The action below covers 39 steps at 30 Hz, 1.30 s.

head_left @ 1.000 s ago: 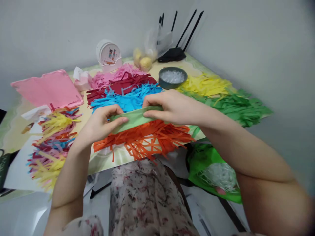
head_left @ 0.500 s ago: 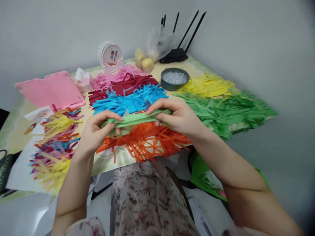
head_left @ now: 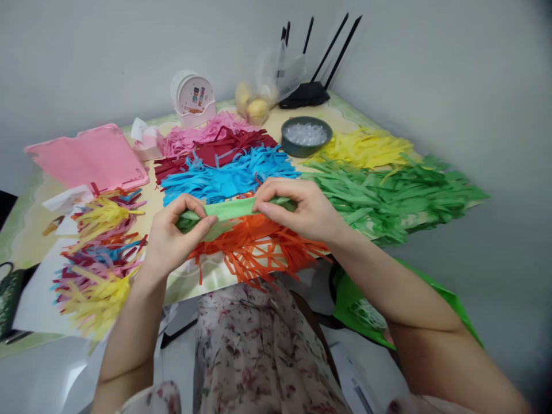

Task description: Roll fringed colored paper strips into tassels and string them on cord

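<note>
A strip of light green tissue paper stretches level between my two hands over the table. My left hand pinches its left end between thumb and fingers. At the other end, my right hand grips the paper with thumb and forefinger. Folds of green paper show inside both hands. Just below the strip lies orange fringed paper, and behind it spreads blue fringed paper. To the right of my right hand sits a heap of green fringed paper.
Dark red, pink and yellow fringes lie farther back. A grey bowl stands near a black router. Multicoloured tassels, a pink case and scissors are at the left. A green bag hangs below the table's right side.
My left fingers have shifted on the green paper, with the thumb now on its front. The strip looks flatter and more tightly drawn. My right hand has moved slightly left and down.
</note>
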{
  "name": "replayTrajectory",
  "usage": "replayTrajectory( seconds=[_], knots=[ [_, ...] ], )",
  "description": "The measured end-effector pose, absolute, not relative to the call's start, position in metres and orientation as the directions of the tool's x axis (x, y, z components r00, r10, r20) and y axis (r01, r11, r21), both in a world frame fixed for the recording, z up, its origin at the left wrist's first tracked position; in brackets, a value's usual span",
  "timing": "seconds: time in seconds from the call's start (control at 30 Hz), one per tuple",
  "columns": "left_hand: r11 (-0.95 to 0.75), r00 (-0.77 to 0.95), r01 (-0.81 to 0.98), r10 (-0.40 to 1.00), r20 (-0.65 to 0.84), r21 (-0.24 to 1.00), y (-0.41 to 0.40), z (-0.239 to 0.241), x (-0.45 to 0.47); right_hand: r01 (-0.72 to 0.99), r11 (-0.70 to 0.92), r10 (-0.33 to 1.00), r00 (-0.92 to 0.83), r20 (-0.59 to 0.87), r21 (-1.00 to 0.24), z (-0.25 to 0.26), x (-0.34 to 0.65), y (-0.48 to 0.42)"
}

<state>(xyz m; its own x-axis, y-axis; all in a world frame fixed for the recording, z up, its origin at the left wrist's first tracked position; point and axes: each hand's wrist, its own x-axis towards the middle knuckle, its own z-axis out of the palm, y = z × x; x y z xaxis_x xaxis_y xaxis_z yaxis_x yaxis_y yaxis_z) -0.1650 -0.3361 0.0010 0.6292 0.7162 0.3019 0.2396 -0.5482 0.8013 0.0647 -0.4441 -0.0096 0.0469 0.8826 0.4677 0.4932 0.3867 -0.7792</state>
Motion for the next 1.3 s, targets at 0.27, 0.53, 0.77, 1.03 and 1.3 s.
replayTrajectory(
  seconds=[0.27, 0.53, 0.77, 1.03, 1.3],
  knots=[
    [-0.708, 0.678, 0.324, 0.636, 0.368, 0.627, -0.335, 0.004, -0.162, 0.67, 0.269, 0.887, 0.108, 0.45, -0.692, -0.008, 0.056, -0.454],
    [-0.58, 0.712, 0.307, 0.666, 0.222, 0.754, -0.328, 0.007, -0.163, 0.511, 0.209, 0.907, 0.217, 0.361, -0.834, -0.009, 0.056, -0.454],
    [-0.353, 0.701, 0.143, 0.696, 0.157, 0.925, -0.328, -0.002, -0.157, 0.399, 0.256, 0.898, 0.238, 0.369, -0.88, -0.014, 0.059, -0.445],
    [-0.112, 0.677, -0.162, 0.71, 0.193, 0.98, -0.328, -0.021, -0.158, 0.186, 0.358, 0.881, 0.257, 0.397, -0.915, -0.025, 0.058, -0.439],
    [-0.397, 0.647, 0.001, 0.7, 0.302, 0.918, -0.325, -0.018, -0.158, 0.503, 0.52, 0.777, 0.058, 0.627, -0.691, -0.025, 0.06, -0.44]
  ],
)
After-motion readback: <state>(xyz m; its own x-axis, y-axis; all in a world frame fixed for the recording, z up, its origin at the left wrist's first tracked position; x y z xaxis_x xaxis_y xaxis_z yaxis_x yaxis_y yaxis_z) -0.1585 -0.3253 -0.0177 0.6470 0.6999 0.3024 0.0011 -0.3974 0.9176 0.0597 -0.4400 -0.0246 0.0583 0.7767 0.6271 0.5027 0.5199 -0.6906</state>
